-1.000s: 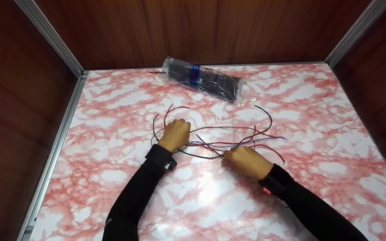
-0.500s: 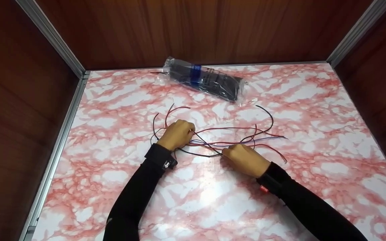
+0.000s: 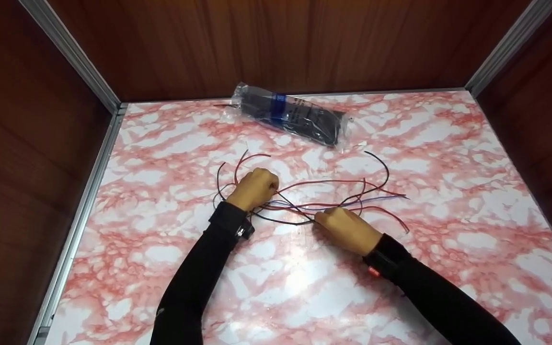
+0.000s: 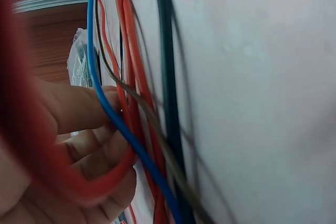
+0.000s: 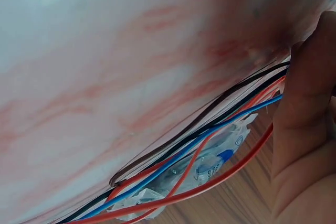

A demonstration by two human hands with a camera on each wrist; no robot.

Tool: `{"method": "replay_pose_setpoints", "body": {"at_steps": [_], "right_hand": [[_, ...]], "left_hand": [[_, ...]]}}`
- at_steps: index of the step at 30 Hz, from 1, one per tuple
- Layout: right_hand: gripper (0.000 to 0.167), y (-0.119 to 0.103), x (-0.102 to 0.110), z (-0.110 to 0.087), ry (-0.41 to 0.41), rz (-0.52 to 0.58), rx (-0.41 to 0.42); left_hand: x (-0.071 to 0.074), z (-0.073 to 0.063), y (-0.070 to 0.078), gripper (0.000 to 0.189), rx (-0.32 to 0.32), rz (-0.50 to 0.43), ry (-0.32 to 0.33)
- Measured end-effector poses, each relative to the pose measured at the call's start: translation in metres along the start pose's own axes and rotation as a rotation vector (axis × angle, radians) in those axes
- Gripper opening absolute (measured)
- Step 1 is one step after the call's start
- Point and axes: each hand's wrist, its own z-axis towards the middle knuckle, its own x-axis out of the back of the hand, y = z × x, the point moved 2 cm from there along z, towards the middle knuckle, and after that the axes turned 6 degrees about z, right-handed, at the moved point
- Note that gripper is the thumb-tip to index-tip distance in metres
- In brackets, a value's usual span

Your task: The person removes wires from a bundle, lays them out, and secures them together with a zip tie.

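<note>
Several loose wires lie in a loose bundle across the table in the head view, among them a red wire (image 3: 324,181), a blue wire (image 3: 381,197) and a black wire (image 3: 294,207). My left hand (image 3: 254,188) pinches wires at the bundle's left part; the black wire's end runs up to its fingers. Thumb and fingertips close around red wires (image 4: 137,72) in the left wrist view, while a blue wire (image 4: 113,114) passes in front. My right hand (image 3: 350,231) pinches the black wire farther right; its fingertips are hidden from the head camera.
A clear plastic bag (image 3: 295,115) with black contents and a blue label lies at the back of the marbled table (image 3: 276,297). Brown wood-look panels (image 3: 276,48) with metal edging enclose the back and both sides. Loose wire ends spread left and right of the hands.
My left hand has turned and shifted slightly right, and now meets the free end of the black wire. The right hand has moved slightly left with its grip kept.
</note>
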Motion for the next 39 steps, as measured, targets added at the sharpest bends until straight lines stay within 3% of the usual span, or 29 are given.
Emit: {"method": "replay_pose_setpoints", "body": {"at_steps": [6,9,12,17,20,23,26,29,35,39], "right_hand": [[0.015,-0.001,0.0,0.0,0.007,0.037,0.003],[0.01,-0.002,0.004,-0.003,-0.021,0.104,-0.021],[0.014,-0.002,0.01,-0.009,-0.056,0.135,-0.059],[0.017,-0.002,0.017,-0.015,-0.09,0.086,-0.082],[0.018,-0.002,0.015,-0.015,-0.091,0.057,-0.065],[0.023,-0.001,0.013,-0.013,-0.086,0.063,-0.053],[0.026,0.0,0.011,-0.012,-0.073,0.088,-0.046],[0.027,0.003,0.01,-0.011,-0.05,0.123,-0.036],[0.01,0.009,0.015,-0.013,-0.013,0.253,-0.1],[0.013,0.015,0.024,-0.023,-0.047,0.203,-0.182]], "left_hand": [[-0.001,-0.006,-0.003,0.008,0.026,0.054,-0.091],[0.003,-0.008,-0.008,0.008,0.049,-0.024,-0.086],[0.007,-0.01,-0.016,0.01,0.133,-0.155,-0.055],[0.008,-0.013,-0.024,0.009,0.271,-0.409,-0.023],[0.006,-0.013,-0.022,0.003,0.287,-0.593,0.003],[0.003,-0.011,-0.018,0.013,0.299,-0.801,0.007],[0.004,-0.013,-0.013,0.022,0.315,-0.94,-0.028],[0.002,-0.013,-0.012,0.021,0.328,-0.979,-0.048],[-0.006,-0.01,-0.015,0.023,0.361,-1.065,-0.052],[-0.006,-0.01,-0.015,0.024,0.376,-1.065,-0.032]]}}
